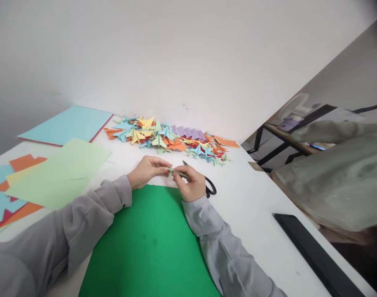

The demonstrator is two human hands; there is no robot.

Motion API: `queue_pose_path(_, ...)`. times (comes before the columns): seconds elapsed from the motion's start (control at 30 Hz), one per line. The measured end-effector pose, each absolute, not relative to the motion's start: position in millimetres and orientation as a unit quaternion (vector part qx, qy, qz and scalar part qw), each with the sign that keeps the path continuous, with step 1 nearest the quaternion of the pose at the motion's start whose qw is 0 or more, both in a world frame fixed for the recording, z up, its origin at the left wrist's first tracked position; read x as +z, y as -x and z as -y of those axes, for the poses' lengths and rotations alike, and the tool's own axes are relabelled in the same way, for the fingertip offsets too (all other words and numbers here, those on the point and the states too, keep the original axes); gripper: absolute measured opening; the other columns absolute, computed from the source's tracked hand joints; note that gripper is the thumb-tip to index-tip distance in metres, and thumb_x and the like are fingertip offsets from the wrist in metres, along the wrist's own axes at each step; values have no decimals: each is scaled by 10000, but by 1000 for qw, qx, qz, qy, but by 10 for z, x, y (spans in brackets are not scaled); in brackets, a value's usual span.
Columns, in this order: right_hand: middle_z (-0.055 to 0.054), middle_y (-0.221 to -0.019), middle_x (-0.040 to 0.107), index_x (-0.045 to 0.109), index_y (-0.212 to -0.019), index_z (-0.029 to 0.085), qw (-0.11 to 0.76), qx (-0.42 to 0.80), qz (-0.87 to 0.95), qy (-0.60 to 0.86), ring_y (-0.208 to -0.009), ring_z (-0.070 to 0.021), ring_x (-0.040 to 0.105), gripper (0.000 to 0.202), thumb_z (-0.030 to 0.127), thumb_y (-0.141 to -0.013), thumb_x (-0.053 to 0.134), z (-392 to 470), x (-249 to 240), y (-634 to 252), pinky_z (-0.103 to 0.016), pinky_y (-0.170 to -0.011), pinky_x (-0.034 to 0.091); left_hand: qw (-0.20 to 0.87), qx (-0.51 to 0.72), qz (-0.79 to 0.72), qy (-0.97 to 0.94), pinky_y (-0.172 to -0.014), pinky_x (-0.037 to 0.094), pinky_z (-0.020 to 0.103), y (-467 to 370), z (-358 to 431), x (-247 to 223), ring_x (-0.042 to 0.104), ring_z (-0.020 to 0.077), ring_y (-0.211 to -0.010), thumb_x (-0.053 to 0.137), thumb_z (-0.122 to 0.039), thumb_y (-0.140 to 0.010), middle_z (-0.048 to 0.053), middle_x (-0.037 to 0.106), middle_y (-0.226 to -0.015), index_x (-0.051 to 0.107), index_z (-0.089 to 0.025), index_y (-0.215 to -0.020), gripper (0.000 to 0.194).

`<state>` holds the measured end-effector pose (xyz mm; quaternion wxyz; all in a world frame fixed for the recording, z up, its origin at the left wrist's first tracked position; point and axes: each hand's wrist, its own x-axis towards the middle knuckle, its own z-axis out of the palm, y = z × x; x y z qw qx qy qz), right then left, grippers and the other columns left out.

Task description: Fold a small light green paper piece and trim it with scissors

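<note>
Between both hands is a small light green folded paper point(170, 171), held above the far edge of a green sheet point(151, 243). My left hand point(148, 171) pinches its left end with thumb and forefinger. My right hand point(191, 183) has its fingers closed on the other end. Partly hidden behind the right hand lies a pair of scissors point(211, 188); its black handle loops and a blade tip show. Just beyond the hands is a heap of small folded paper planes point(159, 140) in blue, yellow, orange, green and red.
Loose light green paper point(64, 173) covers coloured offcuts point(24, 163) at the left. A light blue sheet point(67, 123) lies behind, against the wall. Purple pleated paper point(188, 133) is in the heap. A long black object point(312, 251) borders the right table edge; a wooden table point(287, 136) stands beyond.
</note>
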<state>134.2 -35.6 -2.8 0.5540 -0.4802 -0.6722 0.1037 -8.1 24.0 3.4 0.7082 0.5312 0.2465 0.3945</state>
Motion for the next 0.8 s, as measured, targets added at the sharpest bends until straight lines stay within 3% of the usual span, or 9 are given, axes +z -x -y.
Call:
queue_pose_path(0.27,-6,-593,595,618,-676,187,552,92,697,449,-555,-132,563,154,82,-696,506,366,54,-1342,-264,-545,453,730,381,-273,-497,-610,428,244,73,-232,53,542,84,-560,704,-134,-518,10,597,-567,662,-108,-674,164)
queue_pose_path(0.8,-15,-566,602,632,-665,177,554,48,718,420,-557,-134,571,175,52,-692,511,400,121,-1320,-259,-537,457,768,377,-262,-446,-645,425,260,81,-203,70,541,84,-577,690,-125,-538,11,585,-583,637,-99,-683,156)
